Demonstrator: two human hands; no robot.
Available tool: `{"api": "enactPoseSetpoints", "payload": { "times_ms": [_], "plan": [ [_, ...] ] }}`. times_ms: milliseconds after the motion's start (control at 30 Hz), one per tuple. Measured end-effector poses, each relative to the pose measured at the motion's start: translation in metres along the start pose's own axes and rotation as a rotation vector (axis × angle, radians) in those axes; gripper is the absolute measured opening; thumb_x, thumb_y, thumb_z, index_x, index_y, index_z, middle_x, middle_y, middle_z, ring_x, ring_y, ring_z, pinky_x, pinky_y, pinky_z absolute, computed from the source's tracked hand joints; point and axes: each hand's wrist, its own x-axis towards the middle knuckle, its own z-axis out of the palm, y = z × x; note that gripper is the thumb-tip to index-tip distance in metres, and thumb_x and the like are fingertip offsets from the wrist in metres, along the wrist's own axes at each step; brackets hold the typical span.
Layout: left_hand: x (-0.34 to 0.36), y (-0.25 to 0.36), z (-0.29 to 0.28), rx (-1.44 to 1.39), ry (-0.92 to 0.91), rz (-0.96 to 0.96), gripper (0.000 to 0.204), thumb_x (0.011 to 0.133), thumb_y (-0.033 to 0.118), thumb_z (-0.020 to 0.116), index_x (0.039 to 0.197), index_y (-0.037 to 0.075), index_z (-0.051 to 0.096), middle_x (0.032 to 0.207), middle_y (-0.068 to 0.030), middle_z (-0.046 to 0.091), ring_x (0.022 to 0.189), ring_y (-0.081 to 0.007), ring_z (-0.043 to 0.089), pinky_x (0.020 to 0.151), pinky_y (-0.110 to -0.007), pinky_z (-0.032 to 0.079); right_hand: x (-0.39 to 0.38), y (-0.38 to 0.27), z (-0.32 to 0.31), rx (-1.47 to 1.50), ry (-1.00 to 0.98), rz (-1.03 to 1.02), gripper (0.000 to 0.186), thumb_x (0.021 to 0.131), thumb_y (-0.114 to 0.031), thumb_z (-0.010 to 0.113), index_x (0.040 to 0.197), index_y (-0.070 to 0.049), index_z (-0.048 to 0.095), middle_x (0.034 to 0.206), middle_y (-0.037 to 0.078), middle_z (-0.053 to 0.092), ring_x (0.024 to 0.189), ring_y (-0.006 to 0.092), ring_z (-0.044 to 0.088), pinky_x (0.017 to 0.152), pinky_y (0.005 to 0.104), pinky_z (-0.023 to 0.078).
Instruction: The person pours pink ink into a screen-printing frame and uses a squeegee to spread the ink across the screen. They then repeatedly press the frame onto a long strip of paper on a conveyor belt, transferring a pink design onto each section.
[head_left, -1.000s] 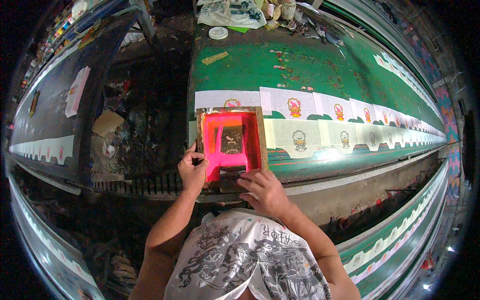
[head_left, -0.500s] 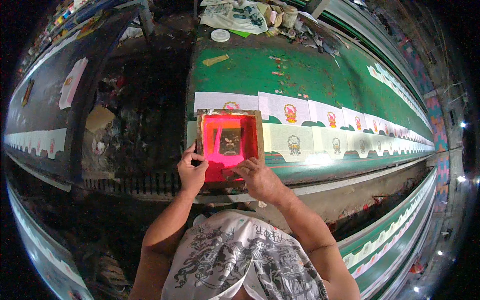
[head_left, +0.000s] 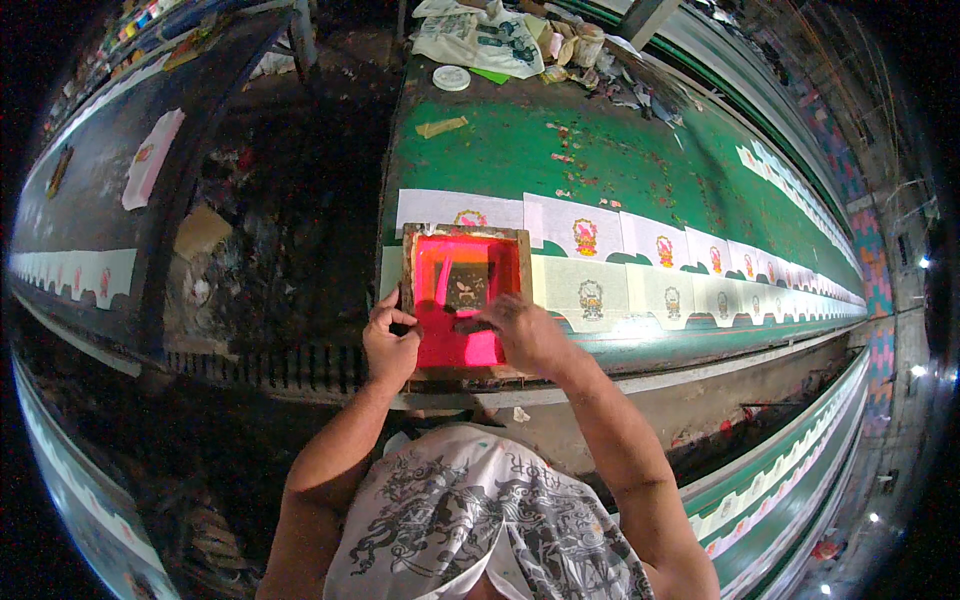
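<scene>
A wooden-framed printing screen [head_left: 409, 262] lies at the left end of the green table, its inside smeared with bright pink ink around a dark window with a small motif. My left hand [head_left: 392, 338] is closed on the frame's left side, thumb and fingers bent together at the edge. Inside the frame, my right hand [head_left: 528, 335] grips a small dark squeegee [head_left: 468, 323], mostly hidden under the fingers, against the pink mesh. Right of the frame lies a pale fabric piece [head_left: 585, 275] with a dark emblem.
Printed white pieces [head_left: 580, 222] run in rows along the green table [head_left: 480, 155]. Cloth [head_left: 470, 40], a white lid [head_left: 451, 78] and scraps lie at its far end. A dark table [head_left: 90, 190] stands left across a gap. A ledge [head_left: 640, 380] borders the near side.
My right hand has pushed the squeegee away from me, from the screen's near end toward its middle. My left hand stays at the frame's left side. The whole view has shifted slightly.
</scene>
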Motion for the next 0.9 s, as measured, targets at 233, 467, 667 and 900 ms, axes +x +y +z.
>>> {"api": "enactPoseSetpoints", "payload": {
  "times_ms": [233,467,667,900],
  "plan": [
    [0.001,-0.004,0.000,0.038,-0.016,0.032,0.016,0.081,-0.003,0.083,0.089,0.005,0.072,0.156,-0.0289,0.067,0.150,-0.0381,0.064,0.124,-0.048,0.048,0.060,0.035,0.006,-0.169,0.206,0.072,0.052,0.087,0.004,0.065,0.138,-0.002,0.074,0.128,0.022,0.074,0.125,0.0459,0.068,0.109,0.0539,0.059],
    [-0.001,-0.007,-0.002,0.063,-0.064,-0.014,0.015,0.083,-0.002,0.083,0.091,0.005,0.073,0.154,-0.0278,0.067,0.150,-0.0370,0.063,0.123,-0.048,0.048,0.030,0.009,0.037,-0.236,0.208,0.030,0.050,0.085,-0.005,0.073,0.134,-0.007,0.079,0.130,0.015,0.075,0.121,0.0381,0.069,0.105,0.0501,0.057],
    [0.000,0.006,-0.003,0.060,-0.057,0.070,0.021,0.086,-0.004,0.081,0.104,0.005,0.073,0.154,-0.0249,0.067,0.147,-0.0348,0.064,0.121,-0.046,0.049,-0.029,-0.040,0.049,-0.149,0.188,-0.008,0.050,0.086,-0.008,0.072,0.135,-0.008,0.079,0.132,0.013,0.074,0.114,0.0367,0.071,0.105,0.0495,0.057],
    [0.005,0.021,-0.003,-0.003,-0.031,0.070,0.046,0.091,-0.007,0.079,0.134,0.006,0.071,0.157,-0.0212,0.064,0.149,-0.0351,0.061,0.126,-0.048,0.046,-0.004,-0.007,0.002,-0.010,-0.009,-0.027,0.050,0.089,0.000,0.069,0.139,-0.005,0.075,0.131,0.020,0.074,0.121,0.0442,0.071,0.106,0.0528,0.059]
  ]
}}
